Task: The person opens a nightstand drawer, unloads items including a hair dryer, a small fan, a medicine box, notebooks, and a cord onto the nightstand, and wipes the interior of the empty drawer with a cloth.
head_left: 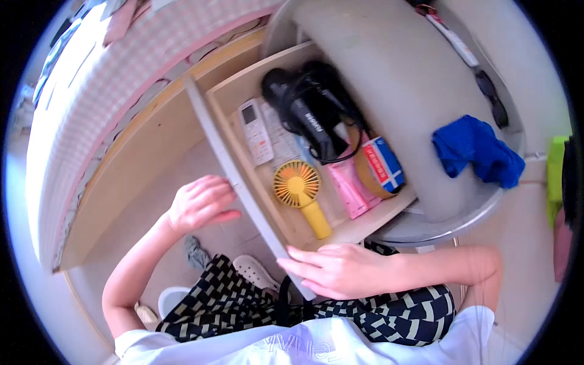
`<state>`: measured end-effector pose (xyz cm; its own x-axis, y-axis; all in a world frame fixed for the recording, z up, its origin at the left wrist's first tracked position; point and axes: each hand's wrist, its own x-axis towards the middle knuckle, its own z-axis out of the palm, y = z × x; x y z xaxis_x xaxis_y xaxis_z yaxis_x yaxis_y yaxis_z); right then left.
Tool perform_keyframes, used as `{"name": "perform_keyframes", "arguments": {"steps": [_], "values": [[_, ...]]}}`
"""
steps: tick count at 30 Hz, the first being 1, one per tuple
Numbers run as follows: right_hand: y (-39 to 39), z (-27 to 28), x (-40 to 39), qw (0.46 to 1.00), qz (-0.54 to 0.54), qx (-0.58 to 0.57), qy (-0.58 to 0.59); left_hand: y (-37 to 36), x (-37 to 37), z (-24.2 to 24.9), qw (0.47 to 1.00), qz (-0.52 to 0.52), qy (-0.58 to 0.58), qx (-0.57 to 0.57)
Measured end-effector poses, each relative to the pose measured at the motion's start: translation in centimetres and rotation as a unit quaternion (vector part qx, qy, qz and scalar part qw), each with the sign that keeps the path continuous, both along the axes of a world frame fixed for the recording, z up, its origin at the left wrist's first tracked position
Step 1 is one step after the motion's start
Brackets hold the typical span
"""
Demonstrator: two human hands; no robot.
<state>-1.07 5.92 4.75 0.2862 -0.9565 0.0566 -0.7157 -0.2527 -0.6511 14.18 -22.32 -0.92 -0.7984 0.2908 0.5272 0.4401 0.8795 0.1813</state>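
Note:
A pulled-out wooden drawer with a pale front panel lies before me. My right hand rests over the near end of that panel, fingers bent across its edge. My left hand is beside the panel's outer face, slightly blurred, its thumb apart from its loosely curved fingers and nothing visible in it. Inside the drawer are a yellow handheld fan, a white remote control, a black hair dryer with its cord, a pink packet and a blue, red and white box.
A grey rounded seat stands against the drawer's far side, with a blue cloth and dark sunglasses on it. A bed with a pink checked cover is at left. Below are a white clog and a grey cloth.

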Motion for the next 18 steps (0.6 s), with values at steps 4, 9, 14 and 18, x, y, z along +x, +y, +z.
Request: {"name": "perform_keyframes", "arguments": {"steps": [4,9,14,18], "values": [[-1.1,-0.2,0.0,0.999,-0.038,-0.028,-0.020,-1.8,3.7,-2.6,0.994,0.075,-0.074,-0.017],[-1.4,0.1,0.2,0.998,-0.043,-0.011,-0.039,-1.5,2.8,-0.9,0.996,0.088,-0.021,0.006],[-1.2,-0.6,0.3,0.990,-0.061,-0.011,-0.125,-1.4,-3.6,3.3,0.993,0.077,0.062,0.063],[-0.7,-0.8,0.4,0.978,-0.098,0.001,-0.184,-1.3,-9.8,5.7,0.984,0.056,-0.108,0.132]]}}
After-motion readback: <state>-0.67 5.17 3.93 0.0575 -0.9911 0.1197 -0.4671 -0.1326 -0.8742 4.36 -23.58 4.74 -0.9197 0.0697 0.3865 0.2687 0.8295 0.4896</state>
